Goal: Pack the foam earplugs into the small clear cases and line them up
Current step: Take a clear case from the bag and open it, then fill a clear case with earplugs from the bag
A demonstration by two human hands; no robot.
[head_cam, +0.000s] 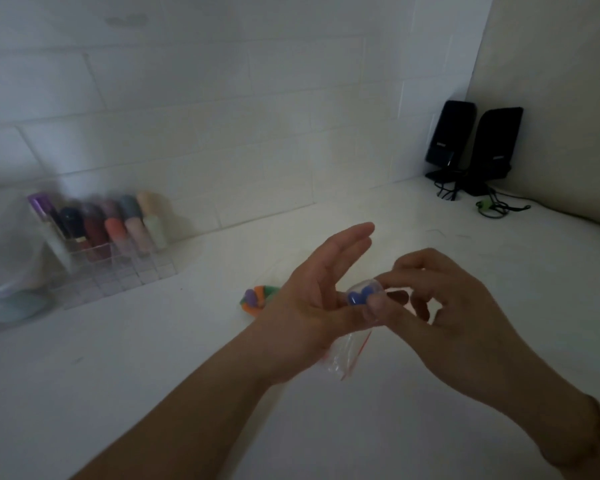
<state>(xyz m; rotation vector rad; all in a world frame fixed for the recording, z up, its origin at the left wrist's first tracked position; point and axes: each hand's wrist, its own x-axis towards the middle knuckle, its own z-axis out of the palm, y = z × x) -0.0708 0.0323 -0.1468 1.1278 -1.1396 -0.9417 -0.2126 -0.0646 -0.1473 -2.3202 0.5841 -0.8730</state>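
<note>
Blue foam earplugs [359,295], domed clear case [368,289], both hands pinching

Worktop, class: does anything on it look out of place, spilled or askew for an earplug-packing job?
Nothing looks spilled or damaged. The loose earplugs lie in one small heap on the worktop, beside the left hand. A clear bag with a red strip lies under the hands. Both hands hold a clear case with blue earplugs inside.

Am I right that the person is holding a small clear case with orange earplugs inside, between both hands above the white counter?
Not quite: in the head view, the earplugs inside the small clear case are blue, not orange. Both hands, left and right, do hold it above the white counter.
</note>
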